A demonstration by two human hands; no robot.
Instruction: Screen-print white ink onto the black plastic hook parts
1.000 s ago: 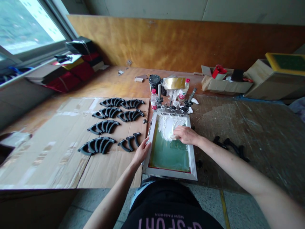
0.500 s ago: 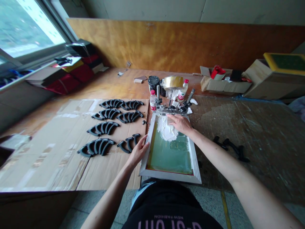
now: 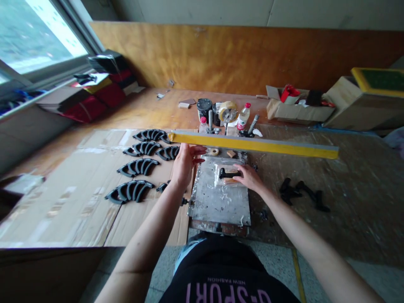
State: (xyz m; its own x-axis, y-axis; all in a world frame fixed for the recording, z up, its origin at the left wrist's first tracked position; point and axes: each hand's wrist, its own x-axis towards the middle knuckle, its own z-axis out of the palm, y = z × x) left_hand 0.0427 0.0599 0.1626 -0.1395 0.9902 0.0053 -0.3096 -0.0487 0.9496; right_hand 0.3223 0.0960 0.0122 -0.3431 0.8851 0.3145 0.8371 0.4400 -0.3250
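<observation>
A printing frame is tilted up, so its yellow-taped near edge point(image 3: 271, 147) spans the view above a metal plate point(image 3: 217, 206). On the plate, a black curved part point(image 3: 229, 173) lies in a small pale holder. My right hand point(image 3: 249, 177) has its fingers closed on the right end of that part. My left hand point(image 3: 186, 162) is raised just below the left end of the frame's edge, fingers apart, with nothing seen in it. Rows of black curved parts point(image 3: 139, 167) lie on cardboard point(image 3: 75, 176) to the left.
Behind the frame stand a dark jar point(image 3: 204, 108), a tape roll point(image 3: 227, 111) and a red-capped bottle point(image 3: 243, 118). Several loose black parts point(image 3: 311, 195) lie to the right. An open carton point(image 3: 299, 111) sits at the back right.
The frame, flat before with white paste on it, has swung up and uncovered the plate. My left hand has moved up; my right hand has come down from the frame onto the black part.
</observation>
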